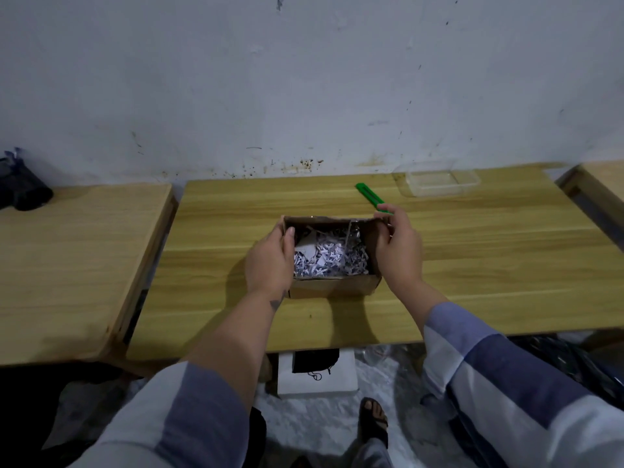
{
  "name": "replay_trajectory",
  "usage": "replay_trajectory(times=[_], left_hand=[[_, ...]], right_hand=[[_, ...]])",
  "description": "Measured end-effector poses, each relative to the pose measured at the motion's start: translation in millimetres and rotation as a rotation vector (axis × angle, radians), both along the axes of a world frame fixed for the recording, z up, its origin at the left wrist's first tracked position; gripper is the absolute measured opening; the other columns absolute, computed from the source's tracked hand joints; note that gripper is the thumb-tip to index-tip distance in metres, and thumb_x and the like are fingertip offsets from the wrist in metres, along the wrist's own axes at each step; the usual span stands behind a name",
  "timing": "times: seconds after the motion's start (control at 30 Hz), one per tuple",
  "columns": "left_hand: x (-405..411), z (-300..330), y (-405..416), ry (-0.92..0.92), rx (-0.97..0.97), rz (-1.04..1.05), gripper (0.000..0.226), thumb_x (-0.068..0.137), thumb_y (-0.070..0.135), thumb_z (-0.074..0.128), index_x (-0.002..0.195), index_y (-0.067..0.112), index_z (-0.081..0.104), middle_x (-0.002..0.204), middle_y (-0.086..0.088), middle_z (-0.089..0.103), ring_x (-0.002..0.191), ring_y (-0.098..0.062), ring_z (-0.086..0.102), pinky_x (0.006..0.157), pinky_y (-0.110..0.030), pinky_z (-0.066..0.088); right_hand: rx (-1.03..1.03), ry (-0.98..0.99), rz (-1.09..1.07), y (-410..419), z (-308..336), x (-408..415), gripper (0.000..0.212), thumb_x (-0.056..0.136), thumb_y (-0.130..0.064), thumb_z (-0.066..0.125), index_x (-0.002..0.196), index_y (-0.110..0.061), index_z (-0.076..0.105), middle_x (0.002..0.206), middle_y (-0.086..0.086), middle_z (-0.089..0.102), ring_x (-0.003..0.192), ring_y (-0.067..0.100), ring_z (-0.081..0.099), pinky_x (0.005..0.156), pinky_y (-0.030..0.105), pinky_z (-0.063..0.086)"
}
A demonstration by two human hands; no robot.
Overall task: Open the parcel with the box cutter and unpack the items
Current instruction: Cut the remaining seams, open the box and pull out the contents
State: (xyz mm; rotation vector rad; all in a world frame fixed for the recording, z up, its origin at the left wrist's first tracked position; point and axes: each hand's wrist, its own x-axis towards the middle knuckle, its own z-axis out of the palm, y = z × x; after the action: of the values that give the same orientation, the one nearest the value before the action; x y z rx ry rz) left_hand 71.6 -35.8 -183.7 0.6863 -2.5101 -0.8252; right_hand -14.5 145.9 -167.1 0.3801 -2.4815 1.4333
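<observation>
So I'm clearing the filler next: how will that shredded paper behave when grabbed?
The shredded paper looks loose and floppy, so it probably lifts in clumps and sheds strips. It seems light. It may hide items inside the cardboard box.

A light wooden tabletop [472,265] is set against a stained white wall. An open cardboard parcel [332,287] filled with shredded paper is placed near its middle. Just beyond the parcel's far right corner a green box cutter [369,195] is laid at a slant, and a clear plastic tray [442,182] is seen at the far edge, right of the cutter. A second tabletop [77,265] is placed to the left, across a narrow gap, and a dark bundle [23,190] is borne at its far left corner.
</observation>
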Motion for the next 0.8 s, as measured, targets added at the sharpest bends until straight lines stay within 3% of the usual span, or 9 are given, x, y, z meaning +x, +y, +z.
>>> replay_trajectory(times=[0.13, 0.23, 0.3, 0.33, 0.4, 0.47, 0.57, 0.67, 0.8], left_hand=[[-7, 19, 3, -0.034, -0.046, 0.062, 0.039, 0.101, 0.043, 0.031, 0.119, 0.023, 0.059, 0.070, 0.007, 0.056, 0.068, -0.019, 0.055, 0.067, -0.034, 0.045], [-16, 26, 2, -0.129, -0.087, 0.063, 0.036, 0.093, 0.047, 0.044, 0.123, 0.028, 0.055, 0.080, 0.010, 0.061, 0.085, -0.018, 0.061, 0.101, -0.043, 0.039], [-22, 29, 0, -0.199, -0.096, 0.056, 0.052, 0.090, 0.040, 0.052, 0.139, 0.029, 0.040, 0.087, 0.010, 0.061, 0.089, -0.018, 0.056, 0.106, -0.045, 0.035], [-23, 31, -1, -0.209, -0.075, 0.050, 0.059, 0.091, 0.034, 0.052, 0.145, 0.028, 0.030, 0.081, 0.010, 0.059, 0.084, -0.018, 0.055, 0.100, -0.045, 0.043], [-26, 35, -3, -0.185, -0.011, 0.044, 0.063, 0.095, 0.025, 0.049, 0.150, 0.029, 0.019, 0.072, 0.006, 0.057, 0.071, -0.018, 0.056, 0.063, -0.035, 0.052], [-30, 41, -4, -0.150, 0.039, 0.041, 0.060, 0.099, 0.023, 0.044, 0.151, 0.030, 0.014, 0.066, 0.002, 0.056, 0.053, -0.013, 0.051, 0.040, -0.023, 0.033], [-37, 48, -5, -0.110, 0.069, 0.028, 0.060, 0.101, 0.025, 0.040, 0.151, 0.032, 0.008, 0.057, 0.003, 0.049, 0.045, -0.010, 0.043, 0.038, -0.022, 0.024], [-41, 48, -9, -0.098, 0.069, -0.001, 0.068, 0.100, 0.024, 0.043, 0.151, 0.036, 0.000, 0.059, 0.003, 0.049, 0.047, -0.009, 0.045, 0.039, -0.020, 0.024], [-42, 46, -13, -0.088, 0.068, -0.053, 0.084, 0.097, 0.016, 0.051, 0.147, 0.044, -0.011, 0.063, 0.001, 0.053, 0.051, -0.010, 0.048, 0.043, -0.019, 0.027]], right_hand=[[0.020, 0.007, -0.002, -6, 6, -11, 0.030, 0.092, -0.005, 0.048, 0.119, -0.016, 0.051, 0.107, 0.003, 0.071, 0.086, 0.030, 0.067, 0.067, 0.032, 0.046], [0.016, -0.048, -0.017, -10, 10, -20, 0.025, 0.092, -0.005, 0.048, 0.115, -0.017, 0.048, 0.109, 0.003, 0.071, 0.082, 0.032, 0.065, 0.065, 0.035, 0.046], [0.002, -0.077, -0.024, -11, 13, -26, 0.019, 0.092, -0.006, 0.048, 0.107, -0.017, 0.050, 0.107, 0.006, 0.072, 0.082, 0.031, 0.065, 0.064, 0.034, 0.045], [-0.003, -0.083, -0.021, -12, 15, -29, 0.017, 0.093, -0.006, 0.048, 0.104, -0.018, 0.052, 0.106, 0.007, 0.071, 0.085, 0.030, 0.065, 0.065, 0.034, 0.045], [-0.021, -0.068, -0.016, -15, 19, -34, 0.016, 0.093, -0.007, 0.049, 0.103, -0.017, 0.056, 0.104, 0.008, 0.070, 0.091, 0.027, 0.065, 0.069, 0.033, 0.047], [-0.044, -0.044, -0.029, -21, 25, -39, 0.016, 0.093, -0.010, 0.051, 0.106, -0.016, 0.059, 0.104, 0.007, 0.069, 0.094, 0.026, 0.065, 0.073, 0.036, 0.051], [-0.060, -0.064, -0.005, -27, 30, -50, 0.028, 0.092, -0.017, 0.056, 0.119, -0.018, 0.059, 0.112, 0.006, 0.067, 0.100, 0.023, 0.064, 0.084, 0.041, 0.054], [-0.006, -0.147, 0.124, -30, 28, -57, 0.058, 0.087, -0.016, 0.061, 0.141, -0.024, 0.039, 0.130, 0.004, 0.058, 0.116, 0.021, 0.057, 0.097, 0.038, 0.049], [0.114, -0.076, 0.171, -32, 17, -60, 0.076, 0.083, 0.007, 0.048, 0.149, -0.018, 0.021, 0.135, 0.010, 0.047, 0.124, 0.023, 0.046, 0.100, 0.018, 0.033]])
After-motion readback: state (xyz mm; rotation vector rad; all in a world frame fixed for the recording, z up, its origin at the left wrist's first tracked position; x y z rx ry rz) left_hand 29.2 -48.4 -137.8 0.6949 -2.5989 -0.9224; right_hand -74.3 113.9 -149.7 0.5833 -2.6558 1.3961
